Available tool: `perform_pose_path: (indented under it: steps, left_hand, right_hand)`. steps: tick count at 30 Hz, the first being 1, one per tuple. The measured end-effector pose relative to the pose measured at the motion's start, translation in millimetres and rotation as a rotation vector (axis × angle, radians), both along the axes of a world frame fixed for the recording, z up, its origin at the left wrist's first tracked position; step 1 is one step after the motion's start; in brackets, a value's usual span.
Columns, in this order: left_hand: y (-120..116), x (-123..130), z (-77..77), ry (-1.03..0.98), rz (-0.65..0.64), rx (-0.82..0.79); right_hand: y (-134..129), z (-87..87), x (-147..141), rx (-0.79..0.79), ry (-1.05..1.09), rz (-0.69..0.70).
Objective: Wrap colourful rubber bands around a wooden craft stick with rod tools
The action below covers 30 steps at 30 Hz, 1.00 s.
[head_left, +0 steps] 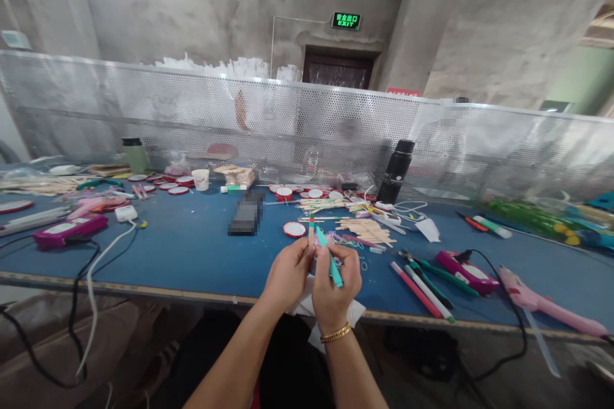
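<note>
Along the near edge of a long blue-topped table [177,262], possible fall of the pink plastic glue gun [542,303], if nudged by a forearm. At the middle, right hand [333,300] closed pen-fashion around a slim turquoise plastic marker [334,270], with left hand [288,271] just beside. Marker slanting, upper end near the stick; contact impossible to tell. Liable to stray over neighbouring stripes, from too steep a tilt. In left fingertips, pinched near the bottom: a thin flat wooden stick [311,228] with red and green stripes, upright. Liable to twist under sideways pressure, from so small a hold. Just beyond, loose thin coloured rubber bands [354,241], easily swept away by careless knuckles.
</note>
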<state>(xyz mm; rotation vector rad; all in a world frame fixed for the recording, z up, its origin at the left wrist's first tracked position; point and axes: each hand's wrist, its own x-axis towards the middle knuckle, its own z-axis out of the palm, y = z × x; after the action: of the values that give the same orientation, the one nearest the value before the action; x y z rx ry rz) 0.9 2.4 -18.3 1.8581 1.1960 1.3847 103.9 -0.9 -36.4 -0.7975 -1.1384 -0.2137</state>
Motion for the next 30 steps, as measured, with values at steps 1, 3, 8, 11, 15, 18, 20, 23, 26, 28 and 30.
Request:
perform_pose_path:
  steps: [1,3,8,11,15,18,20,23,26,28,30]
  left_hand:
    - [0.2,0.0,-0.4,-0.003,-0.004,0.0]
    - [0.4,-0.1,-1.1,-0.015,-0.011,-0.001]
    - [0.3,-0.5,-0.7,0.01,-0.001,-0.01]
    - [0.5,-0.7,-0.1,0.017,-0.004,-0.013]
    - [1.2,-0.6,-0.6,-0.019,-0.015,-0.015]
    - [1.5,-0.5,-1.3,-0.01,-0.014,-0.018]
    - [1.4,-0.5,-1.5,-0.005,-0.013,-0.013]
    - [1.4,-0.5,-1.5,-0.028,-0.029,0.0]
    - [1.8,-0.6,-1.6,-0.025,-0.025,-0.001]
    - [1.9,-0.5,-1.8,-0.007,-0.012,-0.01]
    - [1.8,-0.4,-1.9,-0.003,-0.012,-0.014]
  right_hand:
    - [0.0,0.0,-0.1,0.004,-0.009,0.009]
    - [0.0,0.3,0.0,0.011,-0.04,0.039]
    - [-0.7,1.0,0.1,-0.012,-0.015,0.021]
    - [-0.9,1.3,-0.1,-0.004,0.006,0.013]
    - [-0.4,1.4,-0.2,0.011,-0.048,0.048]
    - [-0.1,0.5,-0.1,-0.009,-0.012,0.014]
    - [-0.1,-0.2,0.0,-0.006,-0.002,0.009]
    - [0.0,-0.7,0.1,0.0,-0.046,0.048]
    - [0.5,-0.9,0.3,-0.015,-0.03,0.028]
    - [0.7,-0.7,0.4,-0.015,-0.003,0.004]
    - [0.5,-0.2,0.5,-0.001,-0.008,0.014]
